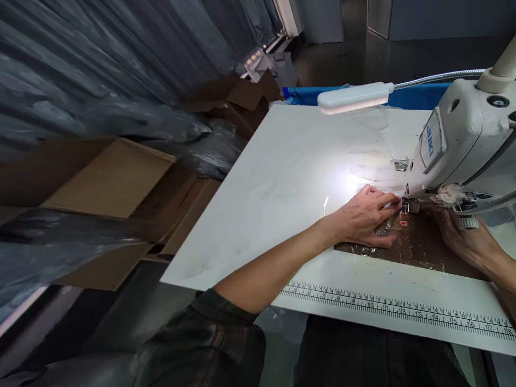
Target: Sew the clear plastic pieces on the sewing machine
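Note:
A white sewing machine stands at the right, with its presser foot low over the bed. My left hand rests palm down just left of the foot, fingertips close to it and thumb held apart. Beneath that hand lies a dark brown sheet with threads and a small red mark on it. Thin whitish material is faintly visible beyond the fingers, in the bright light. My right hand is right of the foot, over the brown sheet; its fingers are hidden behind the machine head.
A lamp on a flexible neck lights the white table. A printed ruler runs along the front edge. Open cardboard boxes and clear plastic stand left of the table, below a grey curtain. Blue material borders the far edge.

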Available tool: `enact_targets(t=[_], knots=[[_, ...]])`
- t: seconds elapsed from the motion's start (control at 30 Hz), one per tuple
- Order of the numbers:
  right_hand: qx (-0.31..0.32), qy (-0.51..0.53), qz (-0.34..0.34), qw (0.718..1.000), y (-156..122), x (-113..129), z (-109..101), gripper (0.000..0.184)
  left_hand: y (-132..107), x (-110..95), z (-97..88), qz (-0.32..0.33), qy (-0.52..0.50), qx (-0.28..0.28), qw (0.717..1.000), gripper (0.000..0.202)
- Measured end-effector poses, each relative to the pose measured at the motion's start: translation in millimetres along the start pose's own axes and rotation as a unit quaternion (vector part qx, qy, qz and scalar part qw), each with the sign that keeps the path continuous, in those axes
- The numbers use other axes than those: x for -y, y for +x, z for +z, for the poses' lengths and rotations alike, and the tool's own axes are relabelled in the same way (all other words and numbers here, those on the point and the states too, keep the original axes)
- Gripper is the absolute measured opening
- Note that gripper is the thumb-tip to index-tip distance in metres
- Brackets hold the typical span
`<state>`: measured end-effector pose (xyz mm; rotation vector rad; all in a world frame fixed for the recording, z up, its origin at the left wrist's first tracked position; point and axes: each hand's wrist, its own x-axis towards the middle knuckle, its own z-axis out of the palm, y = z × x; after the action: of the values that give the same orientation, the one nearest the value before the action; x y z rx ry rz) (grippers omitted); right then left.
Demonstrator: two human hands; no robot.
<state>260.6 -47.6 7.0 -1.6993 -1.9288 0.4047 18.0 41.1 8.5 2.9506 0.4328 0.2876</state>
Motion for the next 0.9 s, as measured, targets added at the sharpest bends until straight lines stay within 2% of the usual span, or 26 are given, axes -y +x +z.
enact_targets(t=[0.2,0.3,0.4,0.47,0.57,0.73,0.83,0.9], knots=[[0.041,-0.029,-0.001,0.999,-13.6,7.6,-5.4,0.045,-0.7,3.2,8.1,0.005,-0.027,-0.037,0.999,0.055],[0.027,-0.066,-0.028,0.997,-16.1,5.2,-4.1,0.040,-0.8,6.0,14.3,-0.016,-0.039,-0.114,0.993,0.054],[0.010,-0.101,-0.044,0.994,-16.3,1.2,0.5,0.040,-0.5,8.6,18.4,-0.074,-0.028,-0.205,0.976,0.062],[0.007,-0.120,-0.049,0.992,-17.1,-1.2,4.3,0.042,-0.4,9.8,19.1,-0.113,-0.014,-0.231,0.966,0.066],[0.005,-0.143,-0.053,0.988,-19.6,-4.1,10.2,0.043,-0.3,10.1,18.3,-0.149,0.002,-0.238,0.960,0.069],[-0.014,-0.159,-0.069,0.985,-23.7,-9.0,18.9,0.044,0.7,7.4,20.2,-0.149,0.018,-0.233,0.961,0.067],[-0.021,-0.182,-0.088,0.979,-25.0,-11.8,23.0,0.044,2.1,5.7,22.1,-0.159,0.022,-0.188,0.969,0.059],[-0.030,-0.201,-0.098,0.974,-25.3,-13.2,25.3,0.045,4.9,7.5,19.3,-0.165,0.018,-0.134,0.977,0.051]])
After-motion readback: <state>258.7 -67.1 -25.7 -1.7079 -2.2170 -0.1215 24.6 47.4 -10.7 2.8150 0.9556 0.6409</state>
